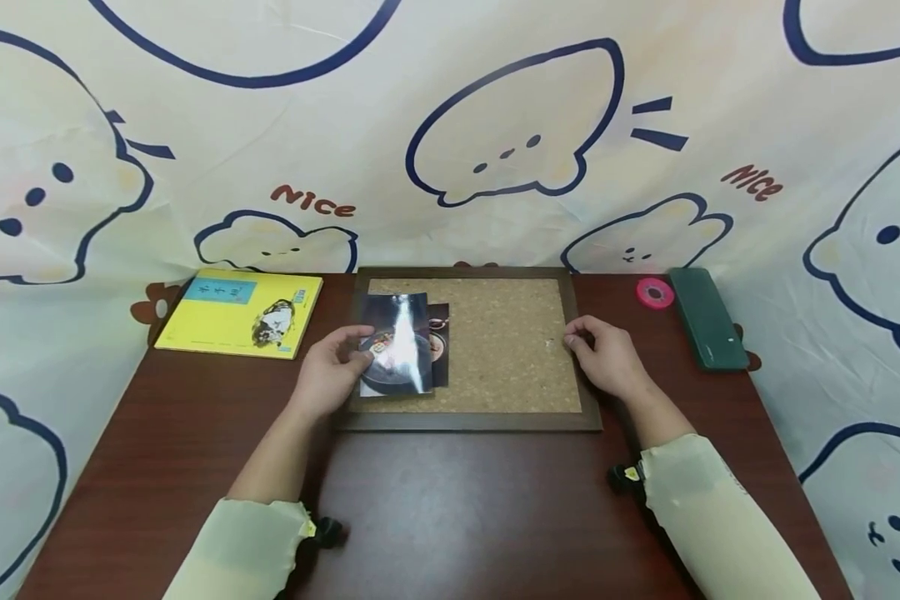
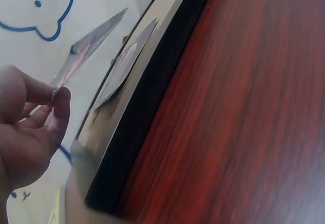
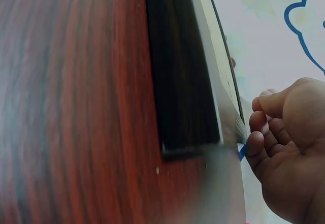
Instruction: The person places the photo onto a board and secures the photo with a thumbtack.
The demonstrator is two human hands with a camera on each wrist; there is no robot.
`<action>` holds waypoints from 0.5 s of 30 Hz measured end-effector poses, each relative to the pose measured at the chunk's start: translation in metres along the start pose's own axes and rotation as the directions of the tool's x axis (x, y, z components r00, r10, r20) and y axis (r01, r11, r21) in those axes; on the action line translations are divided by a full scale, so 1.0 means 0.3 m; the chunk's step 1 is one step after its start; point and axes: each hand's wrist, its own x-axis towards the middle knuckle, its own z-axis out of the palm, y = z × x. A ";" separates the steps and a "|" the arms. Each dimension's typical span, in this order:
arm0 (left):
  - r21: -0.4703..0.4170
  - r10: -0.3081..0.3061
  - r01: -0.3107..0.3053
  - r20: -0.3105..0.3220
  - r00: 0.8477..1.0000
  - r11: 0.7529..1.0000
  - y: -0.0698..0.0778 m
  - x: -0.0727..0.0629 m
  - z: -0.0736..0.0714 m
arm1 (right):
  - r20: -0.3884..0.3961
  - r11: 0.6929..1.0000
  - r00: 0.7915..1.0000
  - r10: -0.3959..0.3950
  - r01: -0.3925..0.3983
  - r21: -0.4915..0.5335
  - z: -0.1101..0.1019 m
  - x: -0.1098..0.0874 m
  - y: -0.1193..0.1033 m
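Observation:
My left hand [image 1: 332,373] pinches the left edge of a glossy photo print [image 1: 396,354] between thumb and fingers. The print shows food in a dark bowl, with bright glare down its surface. It is lifted over a framed cork board [image 1: 506,350]; the left wrist view shows the gap beneath it. A second photo print [image 1: 440,346] lies on the cork, partly covered by the first in the head view. Over the board's right edge, my right hand [image 1: 607,357] has curled fingers with thumb and index tips together; nothing shows between them [image 3: 294,137].
A yellow book [image 1: 232,321] lies left of the board. On the right are a pink ring-shaped item [image 1: 655,292] and a dark green box [image 1: 708,321]. The dark red wooden table [image 1: 480,517] backs onto a printed cloth [image 1: 495,108].

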 end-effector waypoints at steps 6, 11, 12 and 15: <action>-0.004 0.016 -0.016 0.023 1.000 1.000 0.025 0.025 0.071 | 0.001 1.000 1.000 -0.015 0.015 0.011 0.021 0.020 -0.025; 0.000 0.024 -0.024 0.035 0.999 1.000 0.045 0.047 0.124 | 0.016 0.999 1.000 -0.021 0.021 0.031 0.035 0.038 -0.050; -0.010 0.030 -0.029 0.040 0.999 1.000 0.049 0.053 0.134 | 0.019 0.999 1.000 -0.022 0.021 0.034 0.038 0.042 -0.056; -0.035 0.051 -0.049 0.052 0.997 0.998 0.060 0.071 0.170 | 0.024 0.999 0.999 -0.026 0.025 0.046 0.047 0.057 -0.075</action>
